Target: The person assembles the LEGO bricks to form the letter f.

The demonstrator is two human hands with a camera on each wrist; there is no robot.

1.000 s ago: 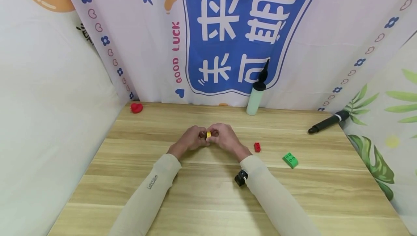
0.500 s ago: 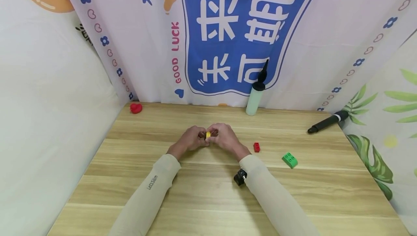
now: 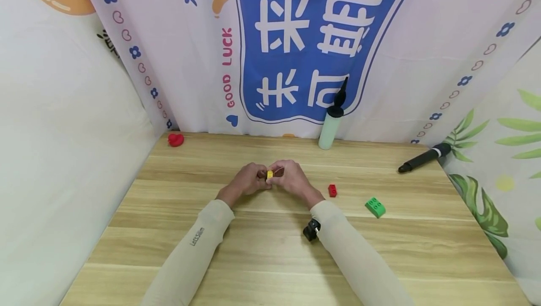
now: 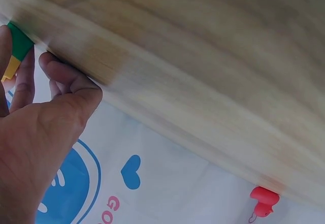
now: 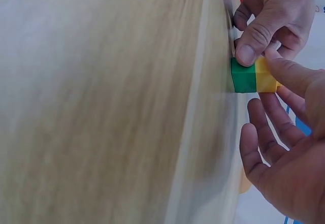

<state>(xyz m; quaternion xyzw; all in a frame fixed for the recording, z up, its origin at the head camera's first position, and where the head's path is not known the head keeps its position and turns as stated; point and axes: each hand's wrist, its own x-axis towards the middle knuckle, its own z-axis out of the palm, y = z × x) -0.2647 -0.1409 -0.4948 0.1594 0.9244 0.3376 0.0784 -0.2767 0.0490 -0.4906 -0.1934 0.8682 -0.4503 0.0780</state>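
Observation:
A yellow toy brick (image 3: 269, 174) sits on top of a green brick (image 5: 244, 80), the two joined flush near the table surface. My left hand (image 3: 247, 179) grips the green one from the left, its thumb pressed on that brick's side in the right wrist view. From the right, my right hand (image 3: 292, 178) pinches the yellow brick between thumb and fingers; its other fingers are spread loosely below. In the head view the green brick is mostly hidden by the hands. The left wrist view catches the pair only at its left edge.
Right of the hands lie a small red brick (image 3: 332, 190) and a curved green brick (image 3: 375, 207). A red duck-shaped toy (image 3: 175, 140) sits at the back left corner. A pale green hand pump (image 3: 329, 130) stands at the back; a black pump (image 3: 424, 158) lies at the right edge.

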